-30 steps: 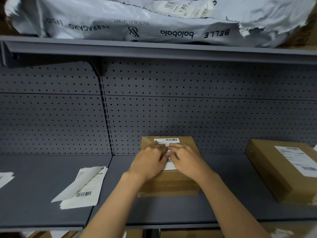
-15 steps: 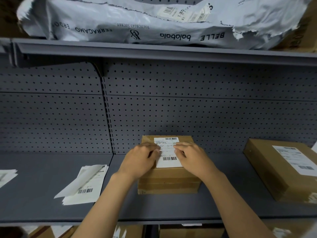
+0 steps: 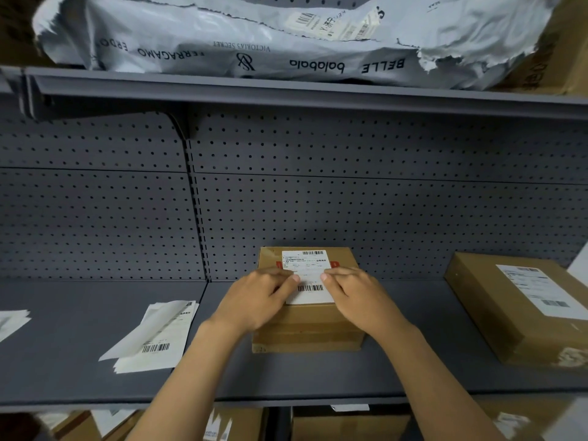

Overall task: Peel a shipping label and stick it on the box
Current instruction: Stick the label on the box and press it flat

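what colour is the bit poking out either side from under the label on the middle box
Red, peeking from beneath the white shipping label on the brown cardboard box; head view shows it.

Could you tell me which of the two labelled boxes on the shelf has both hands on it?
The middle box: both hands press its label. The right-hand box sits untouched.

Left hand (image 3: 259, 299) covers the label's (image 3: 308, 276) left edge and the box's (image 3: 307, 326) near-left top; right hand (image 3: 358, 296) covers the label's right edge — palms not visible. Label print too small to read. A red mark on the box shows only at both sides of the label. Second box (image 3: 515, 308) cut off by the right edge. Papers (image 3: 12, 321) at far left cut off by the frame. Lower-shelf boxes (image 3: 350, 426) cut off at the bottom edge.
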`<state>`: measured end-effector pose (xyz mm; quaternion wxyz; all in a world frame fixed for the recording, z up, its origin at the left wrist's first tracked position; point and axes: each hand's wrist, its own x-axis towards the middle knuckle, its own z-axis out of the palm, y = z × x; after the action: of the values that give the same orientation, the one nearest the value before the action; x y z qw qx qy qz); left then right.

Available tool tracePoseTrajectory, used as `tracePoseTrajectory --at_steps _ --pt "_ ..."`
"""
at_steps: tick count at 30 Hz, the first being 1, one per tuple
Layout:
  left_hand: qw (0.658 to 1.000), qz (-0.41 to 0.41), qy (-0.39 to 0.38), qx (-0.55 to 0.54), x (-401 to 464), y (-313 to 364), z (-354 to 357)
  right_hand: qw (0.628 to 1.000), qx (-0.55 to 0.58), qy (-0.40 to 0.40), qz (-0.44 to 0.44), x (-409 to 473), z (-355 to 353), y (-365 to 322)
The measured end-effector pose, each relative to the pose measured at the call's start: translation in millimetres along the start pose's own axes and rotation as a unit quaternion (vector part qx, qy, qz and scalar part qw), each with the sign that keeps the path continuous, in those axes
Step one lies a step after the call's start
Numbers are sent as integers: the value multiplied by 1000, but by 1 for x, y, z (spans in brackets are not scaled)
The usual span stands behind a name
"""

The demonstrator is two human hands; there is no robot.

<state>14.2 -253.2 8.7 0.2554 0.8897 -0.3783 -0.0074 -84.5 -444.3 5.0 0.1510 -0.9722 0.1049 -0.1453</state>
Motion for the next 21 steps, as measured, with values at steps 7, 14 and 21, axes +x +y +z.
tracePoseTrajectory --at_steps 7,14,21 --pt "999 -9 36 11 4 -9 3 999 -8 33 -5 3 1 0" --pt "991 -14 131 -18 10 10 33 997 3 75 14 11 16 -25" --pt "989 -73 126 16 7 2 36 995 -22 72 69 9 19 -5"
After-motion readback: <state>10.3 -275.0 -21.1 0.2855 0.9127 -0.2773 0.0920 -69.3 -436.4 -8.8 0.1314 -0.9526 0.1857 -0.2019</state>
